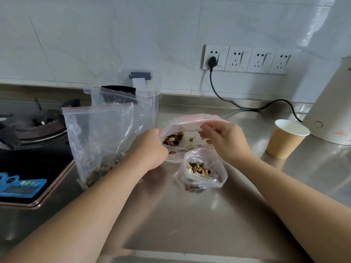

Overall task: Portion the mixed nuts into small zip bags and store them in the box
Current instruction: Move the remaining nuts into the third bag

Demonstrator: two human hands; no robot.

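I hold a zip bag point(190, 121) open above the steel counter, with mixed nuts point(173, 138) lying inside it. My left hand point(150, 149) grips its left edge and my right hand point(224, 139) pinches its red-striped rim. Just in front stands a small open zip bag point(203, 171) with a little heap of nuts in it. To the left a large zip bag point(98, 141) stands upright with nuts at its bottom. Behind that is a clear plastic box point(148, 95) with another zip bag leaning on it.
A gas stove point(32, 130) with a blue sticker fills the left side. A paper cup point(286, 139) and a white kettle point(334, 111) stand at the right, its black cord running to the wall sockets point(245, 58). Bare steel counter point(190, 224) lies in front.
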